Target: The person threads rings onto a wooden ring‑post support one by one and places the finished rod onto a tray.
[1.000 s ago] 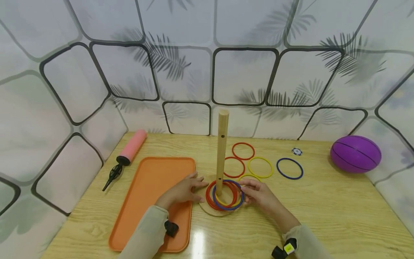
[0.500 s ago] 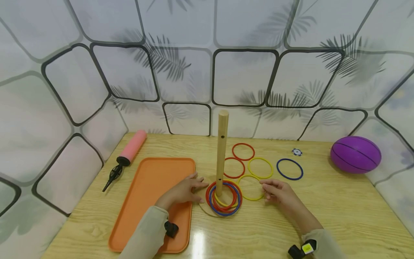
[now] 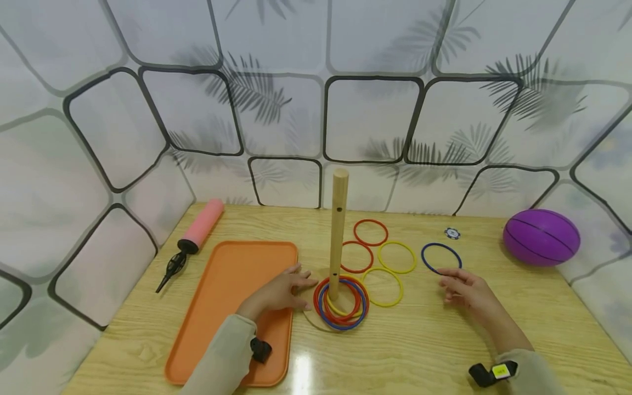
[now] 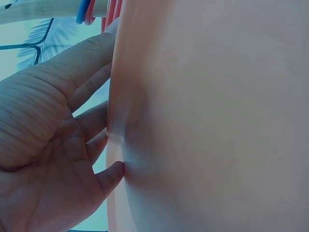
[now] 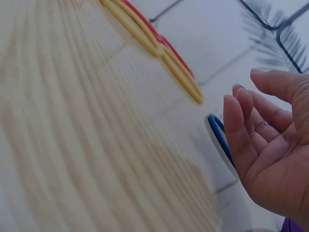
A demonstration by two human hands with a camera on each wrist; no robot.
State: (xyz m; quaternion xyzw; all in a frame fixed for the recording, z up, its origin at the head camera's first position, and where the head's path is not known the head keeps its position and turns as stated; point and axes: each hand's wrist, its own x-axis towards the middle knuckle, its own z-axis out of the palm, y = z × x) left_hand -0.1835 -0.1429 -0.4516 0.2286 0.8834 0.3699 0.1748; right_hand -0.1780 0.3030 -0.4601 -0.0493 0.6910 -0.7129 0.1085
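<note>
The right hand (image 3: pixel 469 293) had scooted right to the loose blue ring (image 3: pixel 440 244), grip narrow, hiding its near edge; left hand (image 3: pixel 276 291) stayed put, grip wide, by the orange tray (image 3: pixel 237 285).

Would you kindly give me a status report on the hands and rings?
Left hand empty, over edge of orange tray. Right hand empty at loose blue ring, contact unclear. Stacked rings around post. Chip beyond blue ring, not in the way.
</note>
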